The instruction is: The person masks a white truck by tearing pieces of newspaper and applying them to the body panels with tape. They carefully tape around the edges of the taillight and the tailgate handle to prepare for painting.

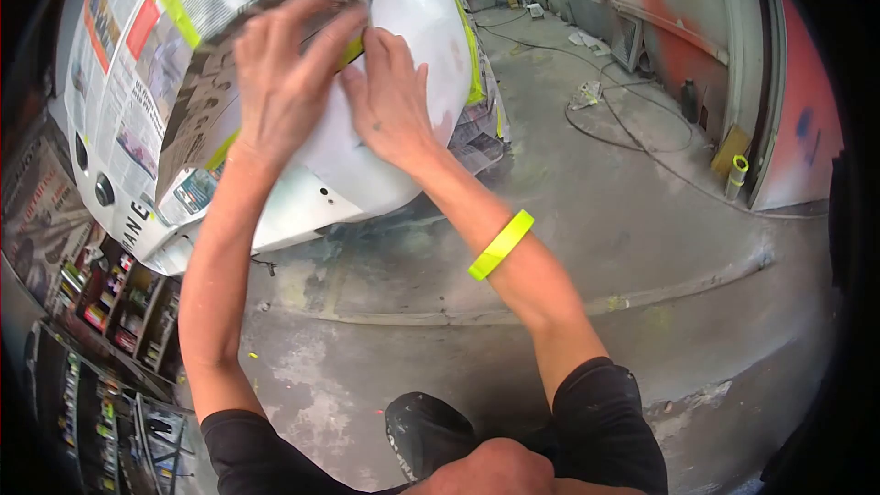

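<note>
A white car body panel (312, 206) fills the upper left, partly covered by newspaper sheets (197, 101) and strips of yellow-green masking tape (174, 2). My left hand (286, 73) is over the newspaper, slightly blurred, its fingers apart and bent toward the sheet's edge. Beside it, my right hand (392, 101) rests against the white panel with fingers stretched out, fingertips at the paper's edge. Between the hands a short bit of yellow tape (351, 53) shows; the fingers hide part of it. A yellow-green tape roll (501, 245) sits around my right forearm.
A hose (610, 133) loops over the concrete floor (568, 229) at right. A dark bottle (688, 101) and another tape roll (740, 164) stand by the right wall. Shelves with cans (128, 307) are at lower left. My shoe (426, 431) is below.
</note>
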A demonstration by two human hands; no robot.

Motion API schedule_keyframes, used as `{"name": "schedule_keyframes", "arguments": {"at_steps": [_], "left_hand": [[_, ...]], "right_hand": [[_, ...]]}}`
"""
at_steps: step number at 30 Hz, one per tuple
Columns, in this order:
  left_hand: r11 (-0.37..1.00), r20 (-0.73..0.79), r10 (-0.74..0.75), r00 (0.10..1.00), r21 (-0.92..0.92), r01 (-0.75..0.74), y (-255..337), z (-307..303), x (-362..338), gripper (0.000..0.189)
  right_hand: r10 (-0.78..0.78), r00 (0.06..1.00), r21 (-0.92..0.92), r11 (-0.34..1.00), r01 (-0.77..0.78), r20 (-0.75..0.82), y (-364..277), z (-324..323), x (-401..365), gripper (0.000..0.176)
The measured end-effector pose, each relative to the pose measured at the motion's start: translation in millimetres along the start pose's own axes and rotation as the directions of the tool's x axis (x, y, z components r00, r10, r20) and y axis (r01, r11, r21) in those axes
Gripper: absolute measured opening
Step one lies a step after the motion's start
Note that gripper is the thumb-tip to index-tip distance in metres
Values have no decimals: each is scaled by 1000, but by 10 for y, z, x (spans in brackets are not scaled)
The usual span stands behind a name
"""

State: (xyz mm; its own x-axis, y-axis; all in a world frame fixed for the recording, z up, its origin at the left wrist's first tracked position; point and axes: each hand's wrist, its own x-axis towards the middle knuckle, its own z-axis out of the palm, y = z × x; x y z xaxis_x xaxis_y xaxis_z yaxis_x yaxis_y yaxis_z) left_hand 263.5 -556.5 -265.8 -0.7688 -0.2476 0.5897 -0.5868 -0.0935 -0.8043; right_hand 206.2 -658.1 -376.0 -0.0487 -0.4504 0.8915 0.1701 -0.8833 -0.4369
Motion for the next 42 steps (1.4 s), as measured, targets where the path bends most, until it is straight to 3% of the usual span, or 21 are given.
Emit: {"name": "schedule_keyframes", "arguments": {"at_steps": [4,7,11,14,17,20,24,27,30,34,38,42], "left_hand": [[998,-187,-28,982,43,37,-7,-74,523,47],[996,25,-86,996,23,85,-210,-140,637,35],[999,106,-44,993,-2,44,-455,-40,687,22],[999,60,-19,998,37,17,-604,137,679,18],[997,-46,53,998,53,-50,-676,252,704,17],[991,-108,53,993,126,-39,-698,294,702,29],[985,-177,67,982,168,-37,-626,189,484,39],[993,18,115,993,-4,-115,-586,14,-139,48],[998,184,-53,981,41,46,-645,-164,-677,68],[964,226,-257,940,123,234,-930,-229,-1145,86],[914,208,-407,889,86,398,-1104,-247,-1352,86],[911,98,-341,935,280,303,-1058,-277,-1372,84]], "right_hand": [[4,1000,-122,992,-4,-3,-77,20,49,66],[22,1000,-50,999,-21,16,-124,-79,46,70],[-1,999,74,997,-2,42,-113,-28,44,75],[-154,978,-140,981,134,-143,-143,12,80,79],[-458,888,-198,875,442,-40,-181,-26,10,83],[-455,889,-137,879,457,46,-106,34,128,86],[-423,905,-153,892,425,47,24,129,421,87],[-421,903,-200,881,429,82,24,116,531,88],[-414,907,-206,884,420,76,38,101,686,86],[-399,915,-260,879,399,54,-16,159,885,84],[-400,914,-375,839,395,68,-162,106,1022,83],[-476,878,-385,821,422,-53,-201,108,993,78]]}}
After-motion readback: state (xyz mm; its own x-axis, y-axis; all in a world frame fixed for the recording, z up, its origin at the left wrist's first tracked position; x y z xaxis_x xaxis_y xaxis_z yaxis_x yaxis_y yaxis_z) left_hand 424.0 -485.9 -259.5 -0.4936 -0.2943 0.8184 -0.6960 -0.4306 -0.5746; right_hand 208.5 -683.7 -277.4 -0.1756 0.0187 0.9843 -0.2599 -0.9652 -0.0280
